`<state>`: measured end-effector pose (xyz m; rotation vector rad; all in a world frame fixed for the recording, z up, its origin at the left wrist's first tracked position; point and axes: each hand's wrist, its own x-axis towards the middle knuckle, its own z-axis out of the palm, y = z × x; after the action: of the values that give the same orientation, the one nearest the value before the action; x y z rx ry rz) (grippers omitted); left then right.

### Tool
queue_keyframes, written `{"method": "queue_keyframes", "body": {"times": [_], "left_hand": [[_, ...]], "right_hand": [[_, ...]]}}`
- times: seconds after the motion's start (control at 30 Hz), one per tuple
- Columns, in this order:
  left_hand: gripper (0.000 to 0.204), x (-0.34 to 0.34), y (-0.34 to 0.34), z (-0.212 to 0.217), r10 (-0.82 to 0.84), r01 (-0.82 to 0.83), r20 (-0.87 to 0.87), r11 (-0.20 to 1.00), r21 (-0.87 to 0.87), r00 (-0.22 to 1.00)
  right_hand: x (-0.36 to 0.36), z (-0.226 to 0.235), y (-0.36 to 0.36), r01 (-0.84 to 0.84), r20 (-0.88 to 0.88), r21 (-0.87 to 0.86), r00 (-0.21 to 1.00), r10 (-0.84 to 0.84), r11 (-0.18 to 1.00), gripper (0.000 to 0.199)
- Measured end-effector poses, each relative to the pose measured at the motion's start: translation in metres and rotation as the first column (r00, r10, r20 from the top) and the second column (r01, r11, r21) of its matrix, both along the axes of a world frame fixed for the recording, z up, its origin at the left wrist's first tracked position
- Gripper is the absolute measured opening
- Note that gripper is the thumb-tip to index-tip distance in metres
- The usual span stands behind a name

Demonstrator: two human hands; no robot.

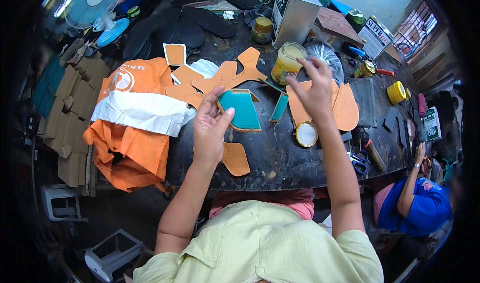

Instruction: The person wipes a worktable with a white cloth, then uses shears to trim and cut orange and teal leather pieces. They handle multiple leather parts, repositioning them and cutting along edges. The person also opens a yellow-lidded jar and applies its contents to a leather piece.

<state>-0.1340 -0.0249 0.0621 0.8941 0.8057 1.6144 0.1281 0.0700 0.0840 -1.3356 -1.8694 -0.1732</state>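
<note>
1. The left hand [210, 128] pinches the teal leather piece [241, 110] by its left edge, thumb and fingers closed on it; the piece fans out to the right of the fingertips, tan-edged and stitched.
2. A narrow teal strip [279, 107] lies between the hands.
3. The right hand [315, 90] hovers loosely open, holding nothing I can see, just below the glue jar [287, 63], over smooth tan cutouts [345, 108].

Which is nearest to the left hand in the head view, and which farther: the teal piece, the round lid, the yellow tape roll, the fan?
1. Teal piece: held in the left hand.
2. Round lid: on the table to the right, below the right hand.
3. Fan: far upper left.
4. Yellow tape roll: far right of the table.
</note>
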Motion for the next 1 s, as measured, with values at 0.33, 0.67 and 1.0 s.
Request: {"method": "queue_keyframes", "body": {"times": [0.33, 0.67, 1.0], "left_hand": [[0.057, 0.004, -0.013, 0.005, -0.055, 0.057, 0.038, 0.998, -0.038, 0.998], [0.053, 0.008, -0.013, 0.028, -0.381, 0.423, 0.259, 0.896, -0.132, 0.888], [0.046, 0.015, -0.019, 0.036, -0.447, 0.478, 0.207, 0.868, -0.135, 0.87]], "right_hand": [[0.013, 0.028, 0.065, 0.08, 0.246, 0.043, 0.965, -0.088, 0.996, 0.036], [0.005, 0.057, -0.054, -0.636, -0.355, -0.321, 0.768, 0.534, 0.701, 0.045], [-0.018, 0.065, -0.091, -0.616, -0.161, -0.248, 0.787, 0.596, 0.747, 0.046]]}}
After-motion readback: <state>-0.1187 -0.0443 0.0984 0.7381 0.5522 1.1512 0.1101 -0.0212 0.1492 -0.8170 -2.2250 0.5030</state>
